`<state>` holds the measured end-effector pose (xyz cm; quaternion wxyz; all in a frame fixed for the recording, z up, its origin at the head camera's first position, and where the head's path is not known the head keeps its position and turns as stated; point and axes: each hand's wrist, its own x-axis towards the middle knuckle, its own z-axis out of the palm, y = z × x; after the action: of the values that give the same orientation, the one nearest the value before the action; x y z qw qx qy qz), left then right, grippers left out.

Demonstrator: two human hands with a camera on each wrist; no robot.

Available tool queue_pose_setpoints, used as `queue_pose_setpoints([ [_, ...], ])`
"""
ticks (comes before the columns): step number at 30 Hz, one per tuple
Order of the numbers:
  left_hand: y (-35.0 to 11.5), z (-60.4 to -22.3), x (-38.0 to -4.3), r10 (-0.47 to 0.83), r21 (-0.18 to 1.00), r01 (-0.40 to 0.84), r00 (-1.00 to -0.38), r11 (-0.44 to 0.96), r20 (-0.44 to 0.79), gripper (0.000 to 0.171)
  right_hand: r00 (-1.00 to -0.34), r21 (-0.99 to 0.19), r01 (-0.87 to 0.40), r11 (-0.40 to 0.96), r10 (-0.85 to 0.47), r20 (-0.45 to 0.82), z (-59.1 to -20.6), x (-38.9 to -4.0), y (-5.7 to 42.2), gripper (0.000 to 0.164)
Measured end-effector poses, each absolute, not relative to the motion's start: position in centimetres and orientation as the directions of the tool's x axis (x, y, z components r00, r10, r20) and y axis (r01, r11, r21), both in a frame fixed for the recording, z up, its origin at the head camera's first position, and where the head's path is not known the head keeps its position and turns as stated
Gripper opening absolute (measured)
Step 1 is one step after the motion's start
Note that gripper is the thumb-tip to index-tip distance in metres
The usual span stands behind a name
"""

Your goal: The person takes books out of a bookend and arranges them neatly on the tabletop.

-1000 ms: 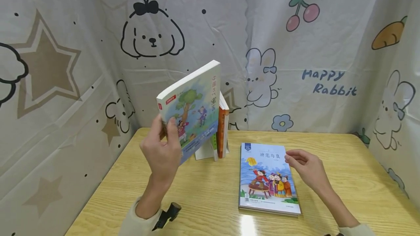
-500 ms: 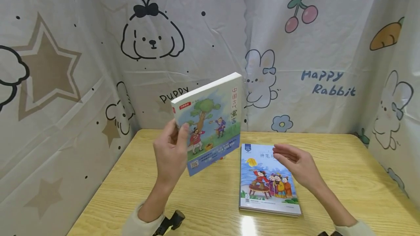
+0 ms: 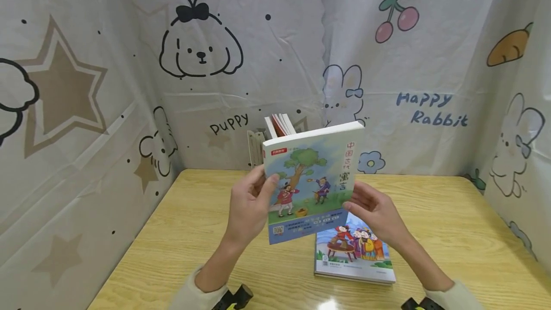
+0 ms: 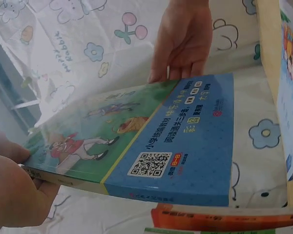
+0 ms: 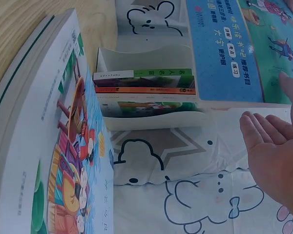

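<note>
My left hand (image 3: 251,204) grips a paperback picture-cover book (image 3: 307,181) by its spine side, thumb on the front cover. The book is raised off the table, cover toward me, tilted slightly; a tree and two figures are printed above a blue band. My right hand (image 3: 376,212) is at the book's opposite edge, its thumb (image 5: 288,85) overlapping the cover. Its fingers (image 5: 263,129) are extended and show beyond the page edge in the right wrist view. Below lies a second book (image 3: 353,257) with a blue illustrated cover, partly hidden by the raised one.
Behind the held book, several books (image 5: 146,90) stand in a white holder (image 5: 151,122) toward the back of the wooden table (image 3: 181,233). A printed curtain (image 3: 275,47) hangs along the back and sides.
My left hand has carried the book rightward and down, turning its cover more toward me. My right hand has moved from above the lying book to the raised book's edge.
</note>
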<state>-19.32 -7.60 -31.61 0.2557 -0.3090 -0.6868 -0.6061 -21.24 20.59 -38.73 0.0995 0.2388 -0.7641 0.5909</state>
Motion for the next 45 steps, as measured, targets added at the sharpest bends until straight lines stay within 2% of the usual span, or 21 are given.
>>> queue_pose_setpoints([
  [8,-6.7,-32.2,-19.5,0.173,0.705,0.709,-0.697,0.020,0.696,0.028,-0.847,-0.825,-0.522,0.217,-0.242,0.473,-38.8,-21.1,21.4,0.030],
  [18,-6.3,-33.4,-20.8,0.162,0.733,0.663,-0.748,0.150,0.643,0.022,-0.846,-0.820,-0.527,0.223,-0.224,0.483,-40.0,-20.8,22.5,0.026],
  [21,-6.3,-33.7,-21.2,0.154,0.760,0.634,-0.773,0.147,0.615,0.025,-0.854,-0.833,-0.512,0.207,-0.226,0.469,-40.3,-20.8,23.0,0.026],
  [26,-6.6,-33.9,-21.9,0.106,0.795,0.595,-0.803,0.118,0.586,0.035,-0.890,-0.896,-0.426,0.126,-0.236,0.390,-40.6,-20.8,24.0,0.031],
  [31,-6.9,-34.2,-22.4,0.061,0.801,0.584,-0.811,0.130,0.581,0.035,-0.925,-0.934,-0.343,0.103,-0.209,0.317,-41.2,-20.8,25.2,0.035],
  [45,-7.3,-34.4,-23.1,0.063,0.793,0.598,-0.801,0.115,0.595,0.032,-0.994,-0.993,-0.073,0.094,-0.084,0.065,-42.4,-20.1,27.3,0.047],
])
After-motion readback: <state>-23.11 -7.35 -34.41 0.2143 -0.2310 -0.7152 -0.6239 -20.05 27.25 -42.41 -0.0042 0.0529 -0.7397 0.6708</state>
